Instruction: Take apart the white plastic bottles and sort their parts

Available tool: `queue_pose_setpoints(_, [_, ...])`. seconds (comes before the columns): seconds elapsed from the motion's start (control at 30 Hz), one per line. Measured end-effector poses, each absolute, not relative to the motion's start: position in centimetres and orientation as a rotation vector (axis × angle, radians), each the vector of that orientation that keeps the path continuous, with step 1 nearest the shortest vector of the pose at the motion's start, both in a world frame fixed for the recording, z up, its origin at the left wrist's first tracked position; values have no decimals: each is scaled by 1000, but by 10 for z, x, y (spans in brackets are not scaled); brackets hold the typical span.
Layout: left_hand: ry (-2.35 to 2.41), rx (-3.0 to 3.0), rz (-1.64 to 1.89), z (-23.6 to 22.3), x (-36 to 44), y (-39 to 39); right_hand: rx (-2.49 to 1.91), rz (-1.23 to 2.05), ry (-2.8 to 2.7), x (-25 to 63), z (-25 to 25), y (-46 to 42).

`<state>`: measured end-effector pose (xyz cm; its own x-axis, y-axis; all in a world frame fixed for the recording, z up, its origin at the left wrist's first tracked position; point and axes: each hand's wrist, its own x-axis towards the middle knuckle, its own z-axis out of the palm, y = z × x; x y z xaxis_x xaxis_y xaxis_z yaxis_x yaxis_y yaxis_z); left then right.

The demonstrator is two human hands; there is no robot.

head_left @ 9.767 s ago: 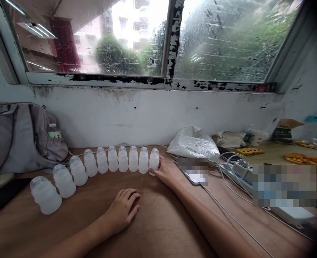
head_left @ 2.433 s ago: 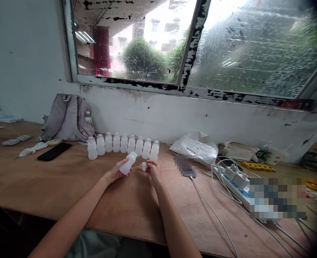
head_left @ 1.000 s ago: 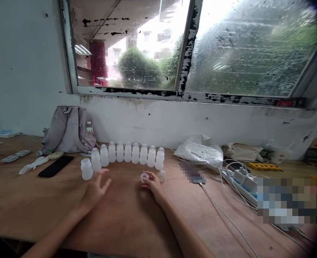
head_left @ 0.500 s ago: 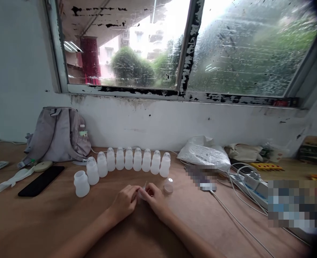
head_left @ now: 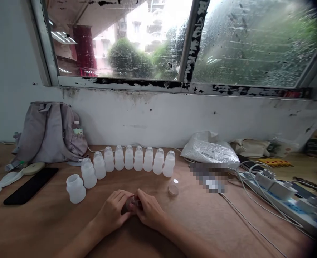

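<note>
My left hand and my right hand meet over the table in front of me, fingers closed around a small clear round bottle part. Fingers cover most of it, so its exact shape is hidden. Beyond them, several frosted baby bottles with clear domed caps stand upright in a curved row. At the row's left end an uncapped bottle shows its open neck. Right of my right hand sits a small clear cap with a white spot on top.
A black phone-like slab, a white cloth strip and a grey backpack are on the left. To the right lie a silvery plastic bag, cables and a power strip with plugs. A wall with a window rises behind the table.
Both hands have moved slightly down and closed more fully around the clear part, which now shows between them. The camera view has shifted a little.
</note>
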<state>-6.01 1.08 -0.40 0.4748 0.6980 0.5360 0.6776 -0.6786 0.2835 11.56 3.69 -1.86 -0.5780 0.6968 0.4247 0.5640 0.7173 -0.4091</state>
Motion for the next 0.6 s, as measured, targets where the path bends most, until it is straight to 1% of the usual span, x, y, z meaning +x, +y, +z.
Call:
queue_pose_setpoints(0.27, [1270,2610,1017,-7,-58,11,-918,149,-2470,114,-17,34])
queue_pose_setpoints(0.6, [1344,2663,1091,-4,-57,10,-885,78,-2477,113,-22,39])
